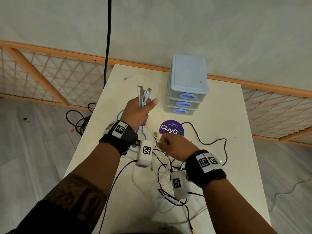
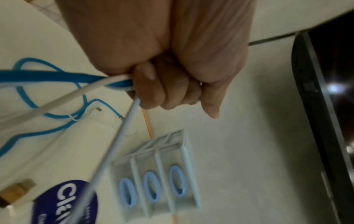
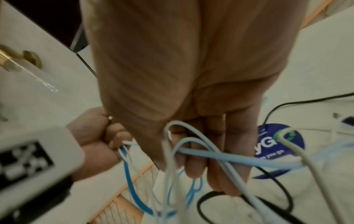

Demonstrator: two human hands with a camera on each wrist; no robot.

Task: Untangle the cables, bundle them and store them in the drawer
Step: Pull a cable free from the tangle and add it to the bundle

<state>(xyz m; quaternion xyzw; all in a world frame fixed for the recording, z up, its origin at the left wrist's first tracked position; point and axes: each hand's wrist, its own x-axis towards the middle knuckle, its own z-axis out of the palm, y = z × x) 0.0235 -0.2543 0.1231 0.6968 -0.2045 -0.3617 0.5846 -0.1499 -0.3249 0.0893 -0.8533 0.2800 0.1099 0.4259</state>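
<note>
Left hand [image 1: 139, 114] grips a bundle of blue and white cables [image 1: 143, 96], plugs pointing up and away, just left of the drawer unit [image 1: 186, 86]. Right hand [image 1: 173, 146] has fingers curled on a pale cable [image 3: 229, 157]; head view hides this grip. Tangled cables [image 1: 168, 183] lie on the desk [image 1: 228, 115], nearer than the drawer unit.

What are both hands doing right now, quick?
Left hand: closed, gripping a bunch of blue and white cables.
Right hand: closed, pinching a pale cable.

Blue and white cables [image 1: 143, 97], pale-blue drawer unit [image 1: 187, 81], purple sticker [image 1: 171, 127], cream table [image 1: 228, 115].
</note>
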